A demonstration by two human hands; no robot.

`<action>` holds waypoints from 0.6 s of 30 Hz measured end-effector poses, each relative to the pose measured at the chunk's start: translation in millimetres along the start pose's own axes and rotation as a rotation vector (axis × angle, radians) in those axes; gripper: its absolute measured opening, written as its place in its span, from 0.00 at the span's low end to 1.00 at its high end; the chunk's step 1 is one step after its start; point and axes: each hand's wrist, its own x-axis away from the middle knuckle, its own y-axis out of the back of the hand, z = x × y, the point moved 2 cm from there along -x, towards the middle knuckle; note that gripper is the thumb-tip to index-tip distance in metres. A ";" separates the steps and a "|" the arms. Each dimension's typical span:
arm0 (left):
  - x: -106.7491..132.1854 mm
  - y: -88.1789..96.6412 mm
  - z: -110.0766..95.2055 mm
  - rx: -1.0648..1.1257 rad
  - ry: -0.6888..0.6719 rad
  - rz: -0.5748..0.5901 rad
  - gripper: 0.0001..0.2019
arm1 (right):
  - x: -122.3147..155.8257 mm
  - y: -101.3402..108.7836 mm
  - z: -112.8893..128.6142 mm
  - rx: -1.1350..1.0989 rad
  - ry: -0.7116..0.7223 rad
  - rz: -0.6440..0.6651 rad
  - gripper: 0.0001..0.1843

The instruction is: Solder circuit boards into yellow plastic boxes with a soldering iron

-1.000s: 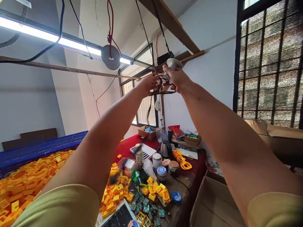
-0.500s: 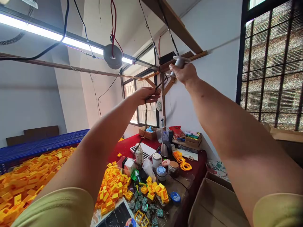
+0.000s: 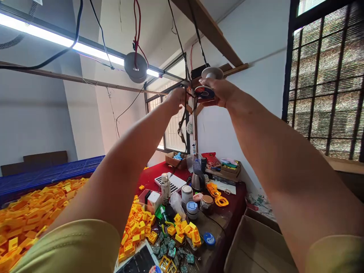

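Both hands were raised just under the wooden beam [image 3: 216, 38]. My right hand [image 3: 226, 93] had its fingers wrapped round the core of a spool [image 3: 212, 72], just below the beam's lower end. My left hand [image 3: 174, 99], left of the beam's lower end, was closed on a black wire [image 3: 182, 127] that hung down in loose strands.

Risk, as I judged it: other cables dangled from the beam, so the slack could snag or knot. A loosened grip would drop the spool onto the cluttered table [image 3: 236, 206] far below the beam.

Spool: two round, flat, smooth plastic flanges, the upper pale grey, the lower dark with red. Wire: thin, limp, matte. Beam: bare, rough timber.
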 end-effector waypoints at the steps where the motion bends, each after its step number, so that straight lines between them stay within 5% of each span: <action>1: -2.5 -7.1 -7.8 0.031 -0.010 -0.002 0.05 | 1.5 -0.8 0.5 0.001 -0.001 -0.002 0.12; 6: 7.8 -17.8 -40.0 0.277 -0.015 0.092 0.10 | 2.3 4.3 2.1 0.041 0.009 -0.091 0.10; 18: 11.6 42.5 -50.2 0.254 0.025 -0.047 0.09 | -16.4 73.4 -15.3 0.438 -0.033 -0.421 0.17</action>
